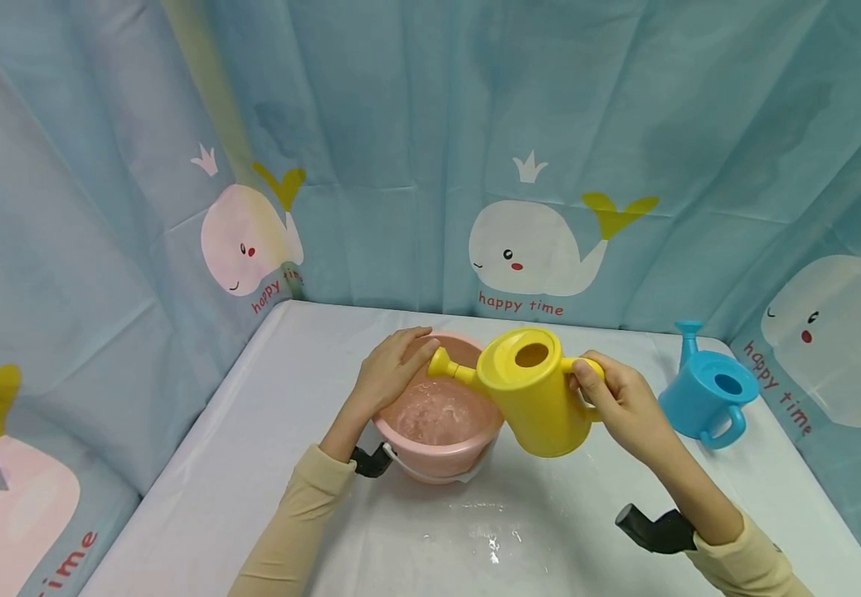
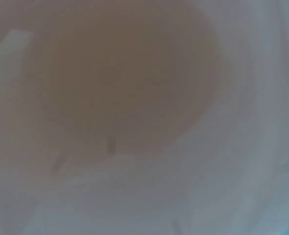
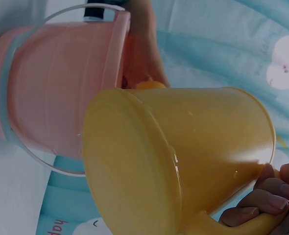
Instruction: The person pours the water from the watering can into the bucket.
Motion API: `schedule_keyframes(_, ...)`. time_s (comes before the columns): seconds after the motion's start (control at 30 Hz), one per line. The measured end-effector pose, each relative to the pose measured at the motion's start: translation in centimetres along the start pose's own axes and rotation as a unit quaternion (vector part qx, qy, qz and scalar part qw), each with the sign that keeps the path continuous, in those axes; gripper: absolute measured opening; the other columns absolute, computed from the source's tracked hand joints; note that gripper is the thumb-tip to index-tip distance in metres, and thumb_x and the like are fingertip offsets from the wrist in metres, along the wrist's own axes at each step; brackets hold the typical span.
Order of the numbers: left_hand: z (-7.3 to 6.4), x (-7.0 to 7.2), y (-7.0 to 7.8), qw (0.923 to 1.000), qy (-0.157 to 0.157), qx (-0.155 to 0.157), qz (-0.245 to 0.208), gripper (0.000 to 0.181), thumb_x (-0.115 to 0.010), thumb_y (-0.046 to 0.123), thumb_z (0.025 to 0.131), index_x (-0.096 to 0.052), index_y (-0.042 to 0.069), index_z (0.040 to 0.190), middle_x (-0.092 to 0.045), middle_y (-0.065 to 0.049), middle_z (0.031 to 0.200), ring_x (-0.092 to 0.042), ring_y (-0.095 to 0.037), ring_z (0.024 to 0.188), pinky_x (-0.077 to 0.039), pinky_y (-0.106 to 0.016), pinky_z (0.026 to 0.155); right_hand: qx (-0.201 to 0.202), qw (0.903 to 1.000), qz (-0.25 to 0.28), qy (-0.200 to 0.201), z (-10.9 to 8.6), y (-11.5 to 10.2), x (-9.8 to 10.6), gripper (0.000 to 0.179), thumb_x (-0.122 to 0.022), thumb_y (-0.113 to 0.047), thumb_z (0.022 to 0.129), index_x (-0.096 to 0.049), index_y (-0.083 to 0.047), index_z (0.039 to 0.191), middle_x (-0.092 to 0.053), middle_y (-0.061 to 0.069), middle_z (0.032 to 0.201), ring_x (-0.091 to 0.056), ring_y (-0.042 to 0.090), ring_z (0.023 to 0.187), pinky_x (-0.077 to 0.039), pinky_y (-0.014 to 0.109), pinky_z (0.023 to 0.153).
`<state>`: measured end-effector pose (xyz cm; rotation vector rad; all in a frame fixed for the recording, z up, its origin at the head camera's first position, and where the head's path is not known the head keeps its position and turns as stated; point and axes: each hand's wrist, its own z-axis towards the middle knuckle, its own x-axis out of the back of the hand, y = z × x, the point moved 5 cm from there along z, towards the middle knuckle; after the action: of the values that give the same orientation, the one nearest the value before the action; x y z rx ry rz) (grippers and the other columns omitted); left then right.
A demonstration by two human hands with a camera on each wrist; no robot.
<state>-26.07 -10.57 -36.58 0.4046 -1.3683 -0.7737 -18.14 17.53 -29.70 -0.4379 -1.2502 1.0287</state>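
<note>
My right hand (image 1: pixel 620 402) grips the handle of a yellow watering can (image 1: pixel 542 414), its fingers wrapped round the handle in the right wrist view. The can tilts left, and its spout reaches over a pink bucket (image 1: pixel 438 460) of rippling water (image 1: pixel 434 414). No stream from the spout can be made out. My left hand (image 1: pixel 393 373) lies over the bucket's left rim, fingers fairly straight and close to the spout's rose. Whether they touch the rose is unclear. The left wrist view is a pale blur close to a surface.
A blue watering can (image 1: pixel 714 398) stands upright at the table's right. Wet patches (image 1: pixel 490 539) shine on the white tabletop (image 1: pixel 199 497) in front of the bucket. A blue curtain (image 1: pixel 401 124) printed with whales surrounds the table's back and sides. The bucket's white handle (image 1: pixel 468 477) hangs down.
</note>
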Motion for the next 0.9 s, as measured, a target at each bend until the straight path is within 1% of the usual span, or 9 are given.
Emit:
schedule_keyframes(0.33,0.04,-0.04,0.01,1.0000,0.001,0.000,-0.001,0.062,-0.035,0.064,0.090,-0.048,0.023,0.135,-0.046,-0.002,0.140,-0.039,-0.026,0.130,-0.031,-0.056,0.104,-0.001,1.0000,0.003,-0.005,0.09,-0.06,0.03,0.025,-0.042,-0.022,0.100,-0.054,-0.004,0.087,-0.046,0.019,0.071,-0.050,0.020,0.067,-0.053,0.024,0.059)
schedule_keyframes(0.63,0.01,-0.03,-0.01,1.0000,0.003,0.001,-0.002,0.061,-0.035,0.064,0.090,-0.048,0.024,0.135,-0.046,-0.001,0.139,-0.040,-0.025,0.130,-0.032,-0.055,0.103,0.004,1.0000,0.002,-0.003,0.00,-0.59,0.02,0.023,-0.044,-0.019,0.099,-0.055,-0.003,0.087,-0.046,0.013,0.070,-0.050,0.019,0.069,-0.051,0.023,0.059)
schedule_keyframes(0.9,0.00,-0.03,0.08,0.9999,0.008,-0.010,-0.003,0.060,-0.035,0.062,0.091,-0.049,0.022,0.135,-0.046,-0.002,0.139,-0.039,-0.025,0.131,-0.031,-0.054,0.104,-0.005,0.9999,-0.004,-0.010,0.03,-0.31,-0.06,0.026,-0.043,-0.023,0.100,-0.054,-0.004,0.086,-0.050,0.010,0.074,-0.054,0.019,0.073,-0.056,0.028,0.062)
